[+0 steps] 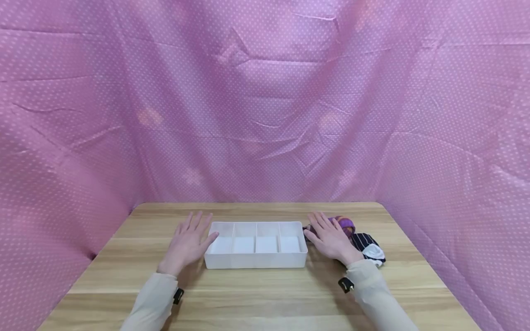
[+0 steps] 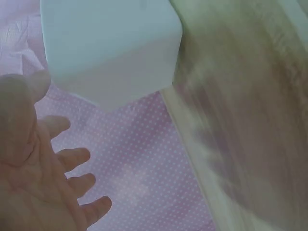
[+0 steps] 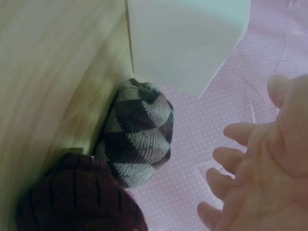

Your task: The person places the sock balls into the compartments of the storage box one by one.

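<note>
Sleeves (image 1: 151, 299) are baring left hand (image 1: 186, 247) and right hand (image 1: 332, 240), straight-fingered, apart. Between them a smooth box (image 1: 256, 261) is sitting beside a diamond-knit bundle (image 3: 139, 134).

Socks (image 1: 364, 241) lie right of the tray (image 1: 256, 261).

Between the left hand (image 1: 186, 247) and the right hand (image 1: 331, 240), the divided box (image 1: 255, 261) looks like smooth, satiny plastic. Beneath both hands, the tabletop (image 1: 248, 299) shows smooth wood grain; beside the right hand, the diamond-patterned bundle (image 3: 137, 134) is matt, coarsely knitted cloth, and beyond both, the dotted curtain (image 1: 265, 115) is creased, faintly glossy fabric.
</note>
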The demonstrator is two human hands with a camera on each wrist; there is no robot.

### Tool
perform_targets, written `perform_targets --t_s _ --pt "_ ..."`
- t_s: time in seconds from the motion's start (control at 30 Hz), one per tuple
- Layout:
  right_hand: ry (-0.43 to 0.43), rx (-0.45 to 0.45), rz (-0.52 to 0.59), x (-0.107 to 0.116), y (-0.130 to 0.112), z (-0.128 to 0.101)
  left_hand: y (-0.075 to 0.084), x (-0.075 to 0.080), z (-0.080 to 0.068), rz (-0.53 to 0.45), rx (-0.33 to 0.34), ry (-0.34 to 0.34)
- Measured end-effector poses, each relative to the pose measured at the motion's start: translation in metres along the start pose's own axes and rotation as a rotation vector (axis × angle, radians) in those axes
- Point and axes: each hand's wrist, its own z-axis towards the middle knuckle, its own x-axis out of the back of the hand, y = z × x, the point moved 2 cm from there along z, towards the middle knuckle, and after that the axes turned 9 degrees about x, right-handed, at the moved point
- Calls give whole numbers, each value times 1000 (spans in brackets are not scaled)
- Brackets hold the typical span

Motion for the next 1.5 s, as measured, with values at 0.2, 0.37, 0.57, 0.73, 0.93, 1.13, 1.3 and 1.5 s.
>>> perform_targets --t_s 0.2,0.37,0.57,0.73,0.93,1.13,1.3,1.5 --pt "49 46 111 0 3 -1 -1 -6 -2 -56 -33 17" --pt "47 63 303 -1 5 -1 -2 -9 -5 -169 -53 43" --pt "93 100 409 -2 6 -1 -1 -13 -7 -398 -8 -29" --pt "135 30 479 -2 11 -2 0 -18 -4 -508 30 -79" --pt "193 -57 673 1 23 -6 0 -21 -7 -634 136 -122" --pt "198 -139 716 11 36 -14 -6 -24 -6 -856 230 -187" --pt "188 -158 729 15 50 -22 -8 -26 -6 -904 255 -196" --pt "245 -138 785 19 71 -31 -10 -30 -8 -1031 282 -263"
